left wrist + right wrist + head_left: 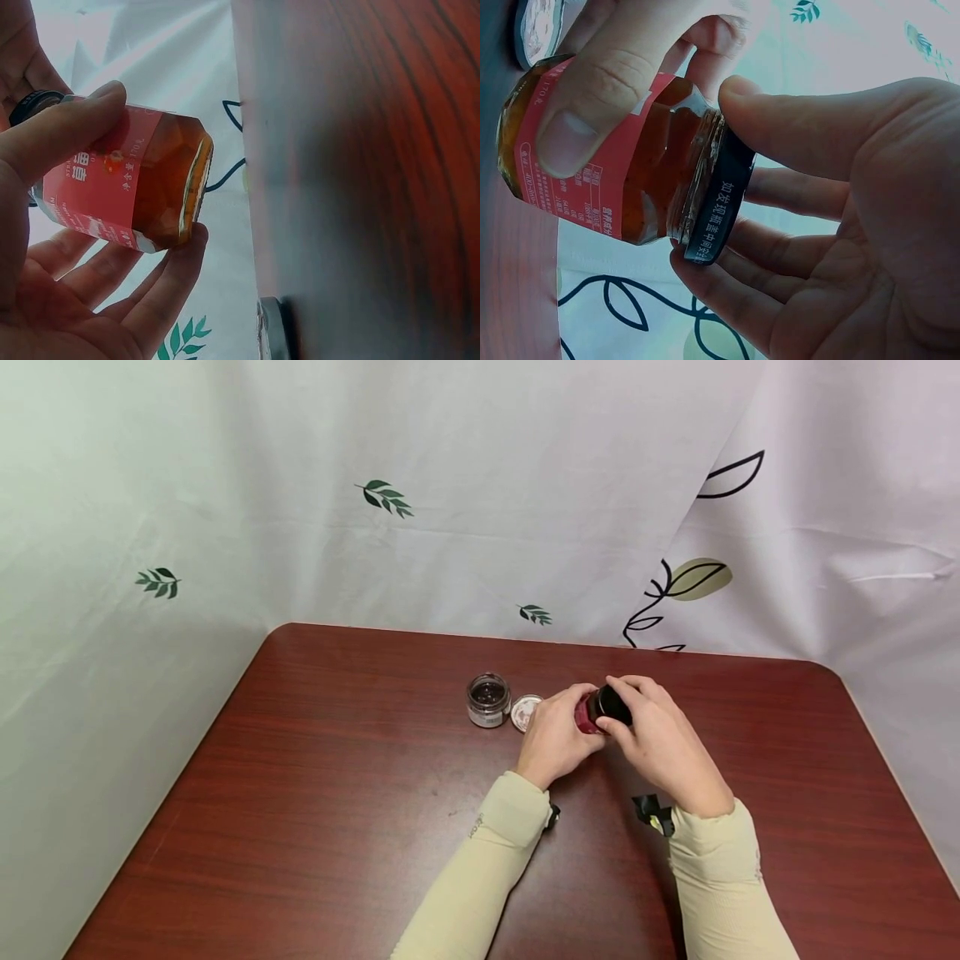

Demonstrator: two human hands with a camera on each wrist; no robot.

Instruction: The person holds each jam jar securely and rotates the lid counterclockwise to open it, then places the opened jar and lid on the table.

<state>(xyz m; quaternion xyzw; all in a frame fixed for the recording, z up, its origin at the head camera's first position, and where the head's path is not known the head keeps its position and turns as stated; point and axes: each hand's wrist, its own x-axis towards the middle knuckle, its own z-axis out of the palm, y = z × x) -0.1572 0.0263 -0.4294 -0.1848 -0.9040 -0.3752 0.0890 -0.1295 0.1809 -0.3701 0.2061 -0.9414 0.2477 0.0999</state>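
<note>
Between both hands, above the table, is a faceted glass jar of amber jam with a red label. My left hand grips the jar's body, thumb across the label and fingers underneath. The black lid sits on the jar's mouth, and my right hand holds it by the rim between thumb and fingers. In the right wrist view the jar lies tilted on its side, lid toward the right palm. Glass threads show just below the lid.
An uncovered glass jar with dark contents stands on the brown table, left of the hands. Beside it lies a round lid, pale inside up, partly behind the left hand. A pale patterned curtain hangs along the table's back edge.
</note>
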